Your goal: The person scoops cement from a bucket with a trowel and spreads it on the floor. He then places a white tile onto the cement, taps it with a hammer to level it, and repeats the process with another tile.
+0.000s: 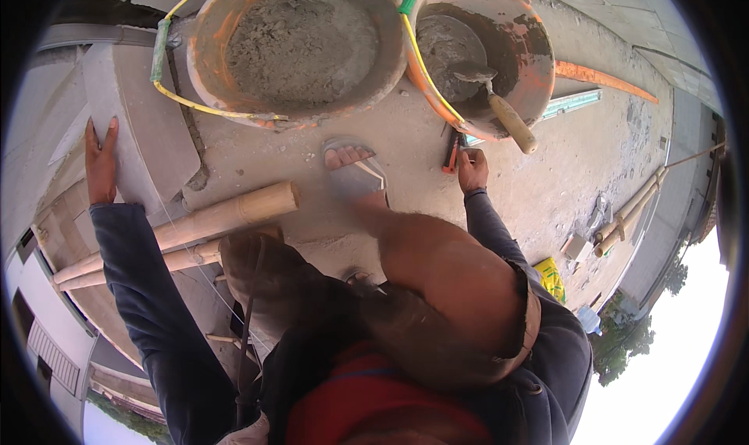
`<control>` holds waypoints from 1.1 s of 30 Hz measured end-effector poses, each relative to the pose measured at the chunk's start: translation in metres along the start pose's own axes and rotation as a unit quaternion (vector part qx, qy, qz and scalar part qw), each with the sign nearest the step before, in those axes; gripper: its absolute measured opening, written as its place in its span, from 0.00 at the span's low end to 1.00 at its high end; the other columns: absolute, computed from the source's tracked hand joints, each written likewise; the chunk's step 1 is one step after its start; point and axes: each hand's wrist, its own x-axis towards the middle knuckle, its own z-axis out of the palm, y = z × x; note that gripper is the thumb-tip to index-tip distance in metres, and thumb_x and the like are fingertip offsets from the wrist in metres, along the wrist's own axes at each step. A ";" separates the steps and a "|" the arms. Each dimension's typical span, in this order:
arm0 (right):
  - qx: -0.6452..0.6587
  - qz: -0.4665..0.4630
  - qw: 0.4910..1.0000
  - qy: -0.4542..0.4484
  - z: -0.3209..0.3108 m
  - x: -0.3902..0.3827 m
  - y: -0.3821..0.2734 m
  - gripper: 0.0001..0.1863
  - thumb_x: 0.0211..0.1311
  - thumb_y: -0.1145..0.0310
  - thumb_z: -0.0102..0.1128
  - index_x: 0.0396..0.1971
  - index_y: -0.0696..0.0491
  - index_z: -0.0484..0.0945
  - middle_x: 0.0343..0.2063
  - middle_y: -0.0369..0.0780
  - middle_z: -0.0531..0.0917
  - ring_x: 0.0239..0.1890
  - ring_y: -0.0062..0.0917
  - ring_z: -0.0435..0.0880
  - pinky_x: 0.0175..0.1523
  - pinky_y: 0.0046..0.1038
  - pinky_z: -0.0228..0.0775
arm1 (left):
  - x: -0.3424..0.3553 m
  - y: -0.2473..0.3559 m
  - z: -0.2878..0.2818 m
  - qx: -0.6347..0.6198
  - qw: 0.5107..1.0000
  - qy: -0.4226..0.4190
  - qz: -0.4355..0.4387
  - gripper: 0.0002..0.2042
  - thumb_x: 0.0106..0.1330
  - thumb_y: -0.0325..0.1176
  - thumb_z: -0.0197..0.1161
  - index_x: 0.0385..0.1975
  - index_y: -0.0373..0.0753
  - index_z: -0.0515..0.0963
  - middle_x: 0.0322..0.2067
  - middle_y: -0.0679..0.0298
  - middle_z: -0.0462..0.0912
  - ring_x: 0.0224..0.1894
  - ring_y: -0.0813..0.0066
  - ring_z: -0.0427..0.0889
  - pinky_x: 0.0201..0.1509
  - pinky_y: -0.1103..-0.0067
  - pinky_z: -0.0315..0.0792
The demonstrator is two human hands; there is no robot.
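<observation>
My left hand (101,160) lies with its fingers stretched out against a smooth grey block (152,109) at the left. Below the right bucket (542,74), my right hand (472,170) has its fingers curled at the near end of a pale green bar (573,104) that runs behind the bucket. Beside those fingers is a red and black tool (450,155), partly hidden. The bucket holds wet grey mortar, and a trowel (499,106) leans in it with its wooden handle over the rim. A larger tub (207,63) of thick mortar stands to its left.
Bamboo poles (226,211) lie at the left by my leg, and more bamboo (624,219) is at the far right. An orange strip (608,80) extends beyond the bucket. A yellow-green bag (551,280) and a clear bottle (589,320) are on the right. My sandalled foot (351,168) is mid-floor.
</observation>
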 end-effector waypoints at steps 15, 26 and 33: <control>0.018 -0.048 0.998 -0.022 0.029 0.038 -0.068 0.34 0.73 0.50 0.73 0.64 0.65 0.79 0.54 0.53 0.88 0.58 0.41 0.86 0.68 0.36 0.73 | -0.002 0.016 -0.010 -0.057 0.998 -0.009 -0.026 0.51 0.70 0.52 0.77 0.84 0.31 0.56 0.71 0.46 0.77 0.70 0.59 0.79 0.75 0.69 0.71; -0.121 -0.060 0.991 0.021 -0.009 0.077 -0.021 0.31 0.76 0.47 0.61 0.55 0.65 0.81 0.44 0.58 0.88 0.48 0.52 0.87 0.57 0.48 0.77 | 0.031 0.041 -0.007 -0.014 1.000 -0.015 -0.009 0.58 0.61 0.64 0.78 0.82 0.31 0.58 0.71 0.41 0.77 0.68 0.51 0.83 0.76 0.65 0.74; 0.144 0.116 0.981 -0.059 0.027 0.040 -0.029 0.24 0.77 0.48 0.69 0.52 0.53 0.75 0.28 0.41 0.80 0.21 0.28 0.78 0.26 0.39 0.75 | 0.040 0.045 -0.006 0.010 1.000 -0.011 -0.015 0.59 0.58 0.66 0.80 0.81 0.31 0.61 0.70 0.42 0.78 0.69 0.51 0.83 0.76 0.65 0.73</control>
